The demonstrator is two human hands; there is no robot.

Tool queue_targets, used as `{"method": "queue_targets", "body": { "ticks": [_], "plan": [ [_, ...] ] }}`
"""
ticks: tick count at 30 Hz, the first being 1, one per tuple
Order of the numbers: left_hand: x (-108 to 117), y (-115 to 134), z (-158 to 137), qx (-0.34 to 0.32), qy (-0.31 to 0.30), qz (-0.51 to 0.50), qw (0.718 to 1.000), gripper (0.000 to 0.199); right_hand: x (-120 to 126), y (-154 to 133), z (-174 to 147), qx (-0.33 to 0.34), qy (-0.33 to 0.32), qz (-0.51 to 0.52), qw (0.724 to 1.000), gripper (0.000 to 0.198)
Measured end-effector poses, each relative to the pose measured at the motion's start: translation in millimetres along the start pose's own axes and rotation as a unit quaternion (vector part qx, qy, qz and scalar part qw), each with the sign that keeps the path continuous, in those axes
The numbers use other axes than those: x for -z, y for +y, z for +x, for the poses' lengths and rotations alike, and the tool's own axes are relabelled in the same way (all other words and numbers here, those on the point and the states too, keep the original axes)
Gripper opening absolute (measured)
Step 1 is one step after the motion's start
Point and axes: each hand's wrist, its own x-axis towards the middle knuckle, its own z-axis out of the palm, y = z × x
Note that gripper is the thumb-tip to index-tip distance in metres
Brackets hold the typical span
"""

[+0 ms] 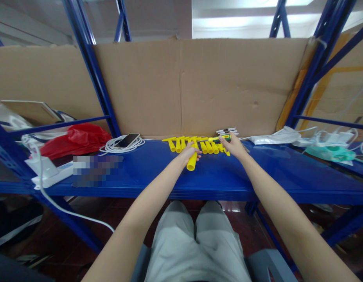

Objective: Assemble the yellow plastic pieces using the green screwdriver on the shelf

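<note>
My left hand is closed around a yellow plastic tube-shaped handle, its open round end pointing toward me. In my right hand is a screwdriver with a green and yellow grip, held nearly level. Its shaft points left, toward the top of the held handle; whether the tip touches it I cannot tell. Several more yellow handles lie in a row behind and between my hands, some partly hidden by them.
The blue shelf is backed by a cardboard sheet. At left are a phone on a coiled white cable, a red bag and a power strip. White packaging and a green bag lie right.
</note>
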Motion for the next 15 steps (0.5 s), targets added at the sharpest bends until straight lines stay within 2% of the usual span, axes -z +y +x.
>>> {"method": "queue_targets", "body": {
  "ticks": [6, 12, 15],
  "plan": [
    [-0.2, 0.3, -1.1, -0.003, -0.002, -0.005, 1.000, 0.075, -3.0, -2.3, 0.6, -0.010, -0.026, 0.068, 0.997, 0.040],
    [-1.2, 0.9, -3.0, -0.006, 0.000, 0.005, 1.000, 0.074, -0.4, -2.5, 0.4, -0.024, 0.001, 0.018, 1.000, 0.033],
    [-1.6, 1.5, -4.0, -0.006, 0.004, 0.005, 1.000, 0.074, -1.8, -3.1, 1.3, -0.037, -0.013, 0.076, 0.996, 0.033]
  ]
}}
